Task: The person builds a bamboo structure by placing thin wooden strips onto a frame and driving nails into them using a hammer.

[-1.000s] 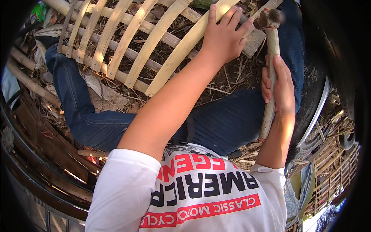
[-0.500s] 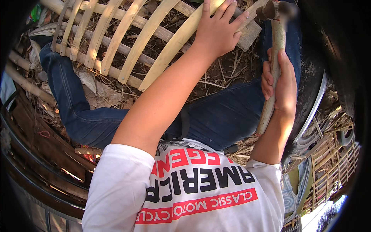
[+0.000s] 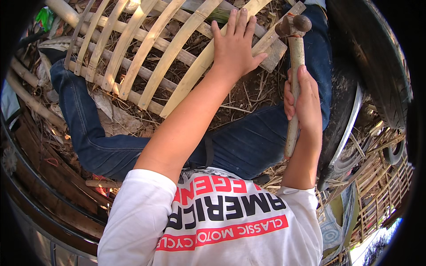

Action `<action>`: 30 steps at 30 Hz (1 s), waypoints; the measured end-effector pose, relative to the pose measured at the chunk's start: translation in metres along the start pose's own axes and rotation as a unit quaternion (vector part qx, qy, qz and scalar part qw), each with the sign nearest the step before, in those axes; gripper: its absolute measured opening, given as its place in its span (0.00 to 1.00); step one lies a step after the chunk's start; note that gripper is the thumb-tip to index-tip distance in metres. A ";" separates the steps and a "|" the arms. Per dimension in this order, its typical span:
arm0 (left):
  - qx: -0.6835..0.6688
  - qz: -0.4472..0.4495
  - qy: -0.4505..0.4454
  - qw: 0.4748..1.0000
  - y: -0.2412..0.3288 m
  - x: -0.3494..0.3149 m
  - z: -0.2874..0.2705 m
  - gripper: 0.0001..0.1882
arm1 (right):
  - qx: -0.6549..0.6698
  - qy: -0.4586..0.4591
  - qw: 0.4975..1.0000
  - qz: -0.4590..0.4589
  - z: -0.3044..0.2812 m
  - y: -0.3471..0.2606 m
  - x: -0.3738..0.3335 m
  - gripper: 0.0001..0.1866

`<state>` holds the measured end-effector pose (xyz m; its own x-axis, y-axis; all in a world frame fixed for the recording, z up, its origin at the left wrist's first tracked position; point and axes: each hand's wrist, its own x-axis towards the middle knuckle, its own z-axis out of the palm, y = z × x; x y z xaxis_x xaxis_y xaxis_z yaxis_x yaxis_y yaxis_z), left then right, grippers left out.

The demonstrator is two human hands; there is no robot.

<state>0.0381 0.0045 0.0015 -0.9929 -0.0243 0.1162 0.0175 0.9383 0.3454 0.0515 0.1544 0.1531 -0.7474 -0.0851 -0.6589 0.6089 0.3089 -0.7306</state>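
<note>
Holding wooden-handled hammer [image 3: 296, 51]: right hand [image 3: 308, 104] | curved bamboo slat [image 3: 202, 63] beneath left hand [image 3: 234, 51]

Brown earth [image 3: 253, 90], black tires [image 3: 377, 55] and a slatted lattice [image 3: 385, 193] lie in daylight.

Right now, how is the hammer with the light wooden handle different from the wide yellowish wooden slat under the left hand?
The hammer is gripped in the right hand; the slat lies under the spread left hand. The hammer has a dark, knobby head, while the slat is one flat strip. The hammer's handle is round and thin; the slat is broader. Both show pale wood.
</note>
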 end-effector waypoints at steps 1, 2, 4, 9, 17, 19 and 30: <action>0.000 0.002 -0.001 1.000 -0.001 -0.002 0.000 0.51 | 0.010 0.000 1.000 -0.002 0.001 -0.006 -0.006 0.24; -0.001 0.006 -0.002 1.000 -0.001 -0.002 0.000 0.51 | 0.021 0.004 1.000 -0.004 0.001 -0.011 -0.012 0.24; 0.003 0.008 -0.001 1.000 -0.001 0.000 -0.002 0.50 | 0.014 0.001 1.000 -0.012 0.001 -0.011 -0.011 0.25; 0.047 0.003 -0.014 0.999 0.000 0.005 -0.003 0.49 | 0.005 0.003 1.000 0.030 -0.006 0.020 0.011 0.26; 0.064 -0.003 -0.014 0.998 0.002 -0.002 -0.006 0.49 | -0.036 -0.022 0.999 0.025 -0.004 0.017 0.015 0.25; 0.051 -0.002 -0.028 0.998 0.005 0.003 -0.010 0.48 | -0.048 -0.035 0.998 0.025 -0.004 0.023 0.019 0.25; 0.225 0.004 0.045 0.973 0.009 0.006 -0.002 0.48 | -0.043 0.018 0.998 0.045 -0.003 0.010 0.007 0.24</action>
<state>0.0331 0.0116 0.0073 -0.9785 -0.0276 0.2044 -0.0480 0.9943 -0.0956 0.0516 0.1593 0.1413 -0.7002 -0.0199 -0.7137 0.6507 0.3938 -0.6493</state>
